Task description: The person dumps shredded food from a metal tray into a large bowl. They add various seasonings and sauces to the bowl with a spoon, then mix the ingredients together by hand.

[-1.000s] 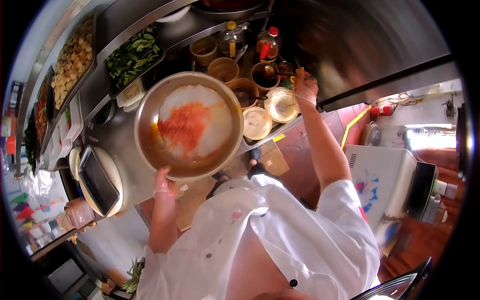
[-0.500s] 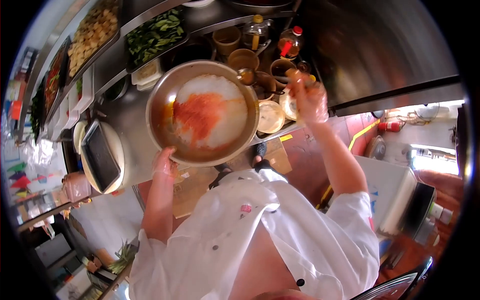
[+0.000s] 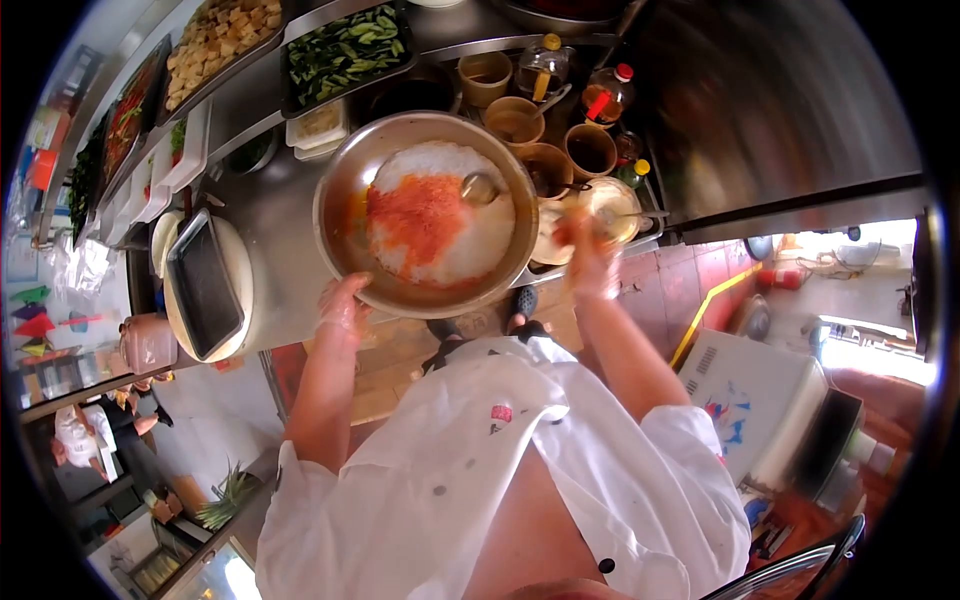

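Brushed, greyish steel forms the desk [image 3: 280, 225], bordered on the right by a dark, shiny metal panel [image 3: 760, 120]. Beyond its near edge lie red floor tiles [image 3: 645, 285] crossed by a yellow stripe.

In the head view, a wide, round steel bowl [image 3: 345, 215] with a smooth rolled rim sits at the middle, over the desk's near edge. Inside it, a pale, rounded mass [image 3: 490, 235] carries a ragged orange-red patch [image 3: 415, 220]; whether the pale part is powder or paste cannot be told. A shiny, rounded ladle cup [image 3: 480, 188] is over the pale mass.

The left hand [image 3: 345, 305], in a thin clear glove, grips the lower left rim, its fingers close together and pinching the edge. The right hand [image 3: 592, 265] is beside the bowl, near the cream-filled tubs [image 3: 608, 212]; motion blur hides its fingers, so their state cannot be told, nor can their hold on the ladle.

Right of the bowl stand round brown tubs [image 3: 590, 150] and clear plastic bottles [image 3: 610, 97] with red or yellow caps. Above, metal trays hold glossy cut greens [image 3: 345, 55] and chunky tan cubes [image 3: 222, 45]. Left, a black rectangular tray [image 3: 205, 285] tops a round, pale container [image 3: 238, 265].
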The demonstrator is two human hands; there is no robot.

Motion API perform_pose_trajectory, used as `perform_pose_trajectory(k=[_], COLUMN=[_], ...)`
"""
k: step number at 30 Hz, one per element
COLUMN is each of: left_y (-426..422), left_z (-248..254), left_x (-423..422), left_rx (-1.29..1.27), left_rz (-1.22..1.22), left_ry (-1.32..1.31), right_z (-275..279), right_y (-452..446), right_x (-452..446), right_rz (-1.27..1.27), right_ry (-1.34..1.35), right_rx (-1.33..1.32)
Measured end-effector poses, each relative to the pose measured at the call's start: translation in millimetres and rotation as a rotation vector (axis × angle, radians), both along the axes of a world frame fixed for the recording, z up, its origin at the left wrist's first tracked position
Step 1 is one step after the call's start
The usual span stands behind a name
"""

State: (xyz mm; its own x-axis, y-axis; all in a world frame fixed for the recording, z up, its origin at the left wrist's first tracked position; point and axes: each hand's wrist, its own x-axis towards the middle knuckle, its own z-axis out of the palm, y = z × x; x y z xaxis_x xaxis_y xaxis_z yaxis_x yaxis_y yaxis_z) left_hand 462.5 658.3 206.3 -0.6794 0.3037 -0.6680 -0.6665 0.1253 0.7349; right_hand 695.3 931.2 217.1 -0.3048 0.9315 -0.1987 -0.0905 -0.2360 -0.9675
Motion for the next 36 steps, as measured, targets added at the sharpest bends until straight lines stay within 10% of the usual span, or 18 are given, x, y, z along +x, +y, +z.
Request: perform_pose_trajectory(k=[2,11,14,17,22,27,36], left_y=[-0.3,2.3,-0.3,-3.7,-4.3,-10.4,-10.0], left_z=[-1.7,3.2,6.0,1.0,-4.3,-11.4,-4.7], left_x=[0.1,-1.3,-3.2,-5.5,-7.5,-14.5,-15.7], left_rx=[-0.002,0.057,0.069,0.089,0.100,0.086,0.040], left_rz=[0.015,-0.009,-0.027,-0.022,-0.011,-0.012,-0.048], left_ry=[-0.011,-0.019,-0.029,-0.029,-0.035,-0.025,-0.028], right_z=[21.5,-96.2,-100.2,-87.6,-89.9,-77.8,-121.5], right_y=[49.7,171.0,170.9,160.2,158.1,174.4,198.5], right_x=[18.5,23.3,17.7,47.7,134.8,148.6,136.9], right_rz=[-0.122,-0.029,-0.107,-0.234,-0.555,-0.060,-0.141], right_ry=[-0.431,-0.640,-0.255,0.007,-0.498,-0.797,-0.698], right_rx=[0.163,0.879,0.213,0.234,0.137,-0.068,0.046])
